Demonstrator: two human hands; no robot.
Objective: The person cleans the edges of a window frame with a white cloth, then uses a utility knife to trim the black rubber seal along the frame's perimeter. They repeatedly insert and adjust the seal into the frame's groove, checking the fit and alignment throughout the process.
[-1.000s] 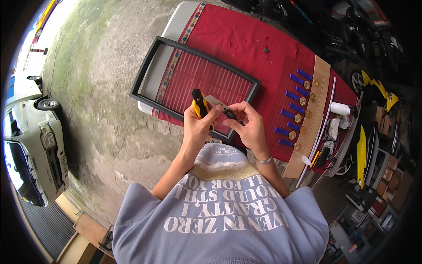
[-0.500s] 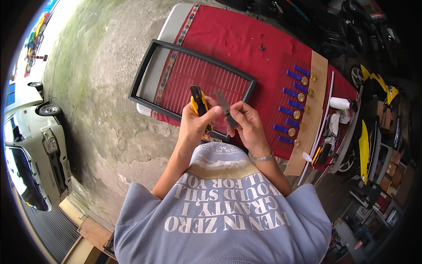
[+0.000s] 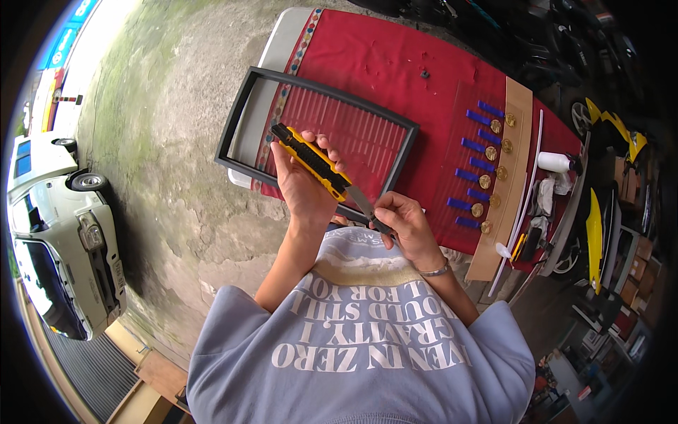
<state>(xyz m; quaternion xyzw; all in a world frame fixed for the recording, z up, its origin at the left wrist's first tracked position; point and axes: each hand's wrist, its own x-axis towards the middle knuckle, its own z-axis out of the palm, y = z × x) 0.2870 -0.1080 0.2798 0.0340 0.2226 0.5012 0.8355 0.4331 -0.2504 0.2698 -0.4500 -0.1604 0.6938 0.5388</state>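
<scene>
In front of my chest, my left hand [image 3: 306, 196] holds a yellow and black utility knife [image 3: 311, 161] across its palm, with fingertips curled over the far side. My right hand [image 3: 412, 227] pinches the dark lower end of a grey knife blade [image 3: 361, 201] between thumb and fingers. The blade's upper end meets the knife's near end; whether it is inside the body I cannot tell. Beyond both hands a black rectangular frame [image 3: 326, 92] lies on the red tablecloth [image 3: 381, 53], and ridged clear sheet shows within it.
Medals on blue ribbons [image 3: 485, 141] line the table's right part beside a brown board strip [image 3: 518, 106]. Farther right are a white bottle [image 3: 555, 162] and a yellow-handled tool [image 3: 519, 246]. A white vehicle [image 3: 67, 240] stands at left on the concrete.
My left hand has tilted the knife from nearly upright to slanting, its far end now toward the left. My right hand has moved slightly down and right, and the blade now meets the knife's end.
</scene>
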